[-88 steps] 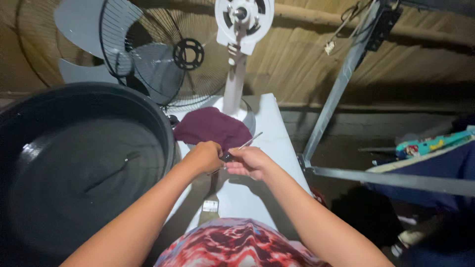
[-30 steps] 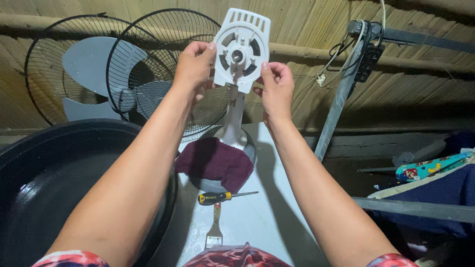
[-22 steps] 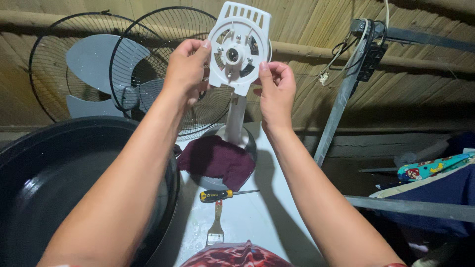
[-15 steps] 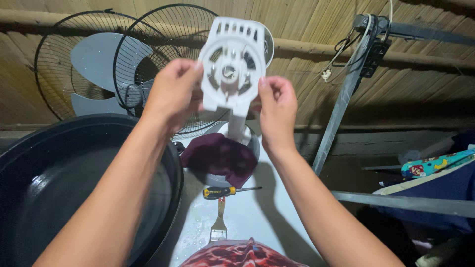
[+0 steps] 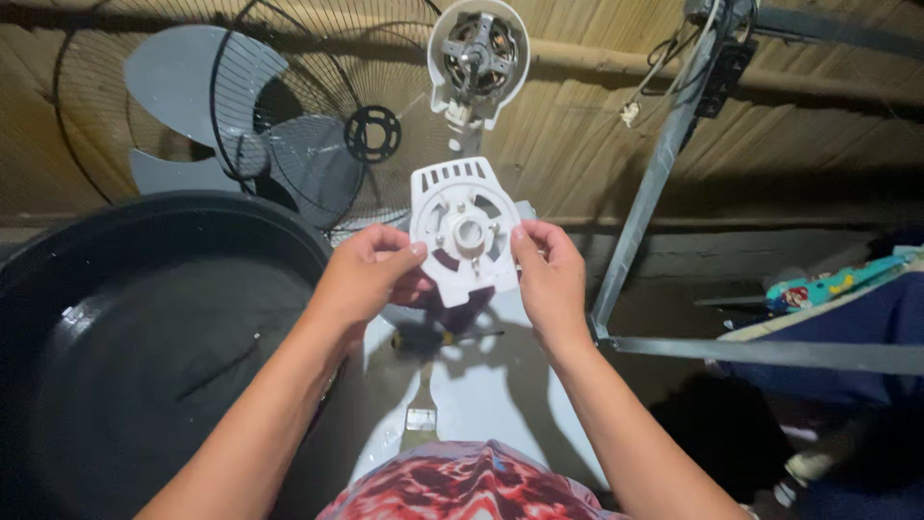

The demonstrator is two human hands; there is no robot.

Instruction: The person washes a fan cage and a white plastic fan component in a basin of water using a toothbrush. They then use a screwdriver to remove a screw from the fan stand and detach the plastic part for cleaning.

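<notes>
Bamboo wall behind, white bench (image 5: 500, 385) below. My left hand (image 5: 371, 274) and right hand (image 5: 549, 274) had fingers clamped on the side edges of a white fan motor cover (image 5: 465, 229), held up above the bench, clear of the bare motor (image 5: 478, 50). Screwdriver (image 5: 438, 338) lay underneath, black tub (image 5: 144, 327) at left.

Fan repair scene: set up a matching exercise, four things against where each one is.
Things:
1. white motor cover
2. bare fan motor
3. screwdriver
4. black tub

Places:
A. on the white table under the hands
B. at the person's left side
C. held between left hand and right hand
D. atop the stand, by the wall

Pairs: 1-C, 2-D, 3-A, 4-B
</notes>
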